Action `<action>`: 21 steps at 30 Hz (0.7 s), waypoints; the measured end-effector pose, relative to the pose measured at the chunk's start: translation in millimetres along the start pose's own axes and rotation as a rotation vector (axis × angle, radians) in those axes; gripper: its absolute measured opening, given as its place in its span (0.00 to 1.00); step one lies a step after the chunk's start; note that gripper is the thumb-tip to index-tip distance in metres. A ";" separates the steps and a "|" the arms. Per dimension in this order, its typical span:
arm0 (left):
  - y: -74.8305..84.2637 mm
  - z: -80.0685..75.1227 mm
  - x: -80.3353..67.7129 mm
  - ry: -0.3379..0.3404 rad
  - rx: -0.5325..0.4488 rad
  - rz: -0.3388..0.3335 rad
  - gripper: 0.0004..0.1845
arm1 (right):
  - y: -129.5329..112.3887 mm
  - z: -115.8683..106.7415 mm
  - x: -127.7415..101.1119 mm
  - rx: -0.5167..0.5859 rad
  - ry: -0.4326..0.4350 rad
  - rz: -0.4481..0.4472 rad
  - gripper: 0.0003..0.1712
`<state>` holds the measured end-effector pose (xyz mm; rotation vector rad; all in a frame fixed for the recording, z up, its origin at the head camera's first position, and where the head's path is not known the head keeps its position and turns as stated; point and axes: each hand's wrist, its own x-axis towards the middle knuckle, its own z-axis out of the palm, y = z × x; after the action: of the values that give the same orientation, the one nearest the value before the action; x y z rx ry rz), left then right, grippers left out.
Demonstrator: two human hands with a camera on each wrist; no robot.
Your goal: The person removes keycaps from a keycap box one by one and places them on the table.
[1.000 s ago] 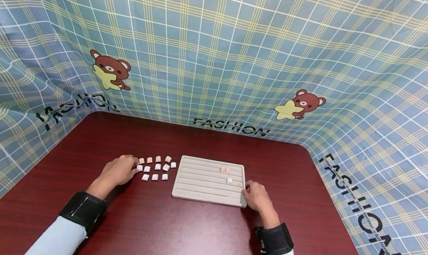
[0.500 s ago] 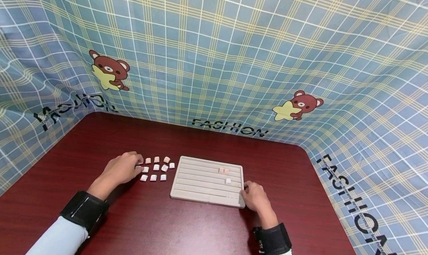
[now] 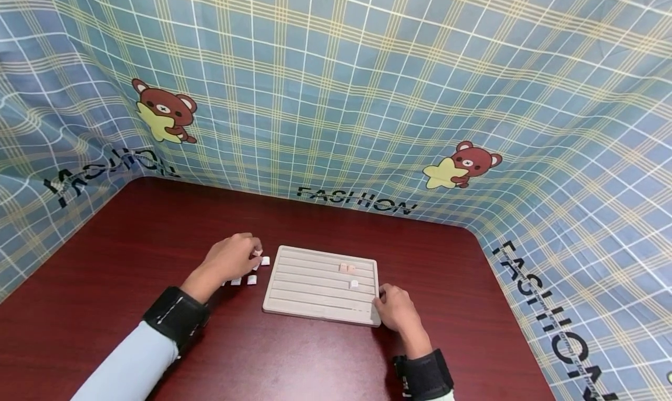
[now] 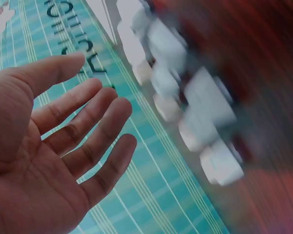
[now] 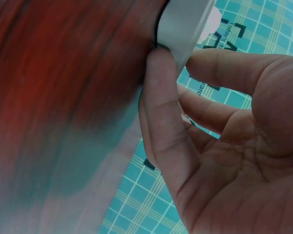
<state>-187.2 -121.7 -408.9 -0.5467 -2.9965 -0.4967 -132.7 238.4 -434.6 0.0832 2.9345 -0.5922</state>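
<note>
My left hand (image 3: 231,258) hovers over the group of small white keycaps (image 3: 252,280) left of the board, covering several of them in the head view. In the left wrist view, this hand (image 4: 63,131) has relaxed, spread fingers and an empty palm, with a blurred cluster of keycaps (image 4: 222,163) beyond the fingertips. A beige grooved board (image 3: 310,299) lies at the middle of the table, bearing two peach keycaps (image 3: 346,267) and one white keycap (image 3: 354,284). Thumb and fingers of my right hand (image 3: 397,307) pinch its right edge; the right wrist view shows the board's corner (image 5: 183,24) between them.
The dark red wooden table (image 3: 294,360) extends round the board on all sides. A blue plaid curtain (image 3: 325,97) with printed bears hangs behind and at both sides.
My left hand has moved right across the keycaps, from the group's left end towards the board. My right hand stays at the board's edge. The head view has shifted slightly.
</note>
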 end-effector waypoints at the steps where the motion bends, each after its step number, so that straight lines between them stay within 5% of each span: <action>1: 5.1 3.2 3.5 -0.013 -0.003 0.016 0.10 | 0.3 -0.1 -0.2 0.001 0.000 0.007 0.18; 7: 36.5 21.2 25.0 -0.077 -0.011 0.078 0.13 | 0.7 0.8 -0.4 0.012 -0.016 0.026 0.19; 21: 107.7 45.8 66.4 -0.105 -0.080 0.194 0.11 | 0.6 -2.0 0.9 0.014 -0.030 0.044 0.19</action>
<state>-211.2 10.7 -412.3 -0.8859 -2.9872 -0.5911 -133.8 239.8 -433.2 0.1390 2.8915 -0.6020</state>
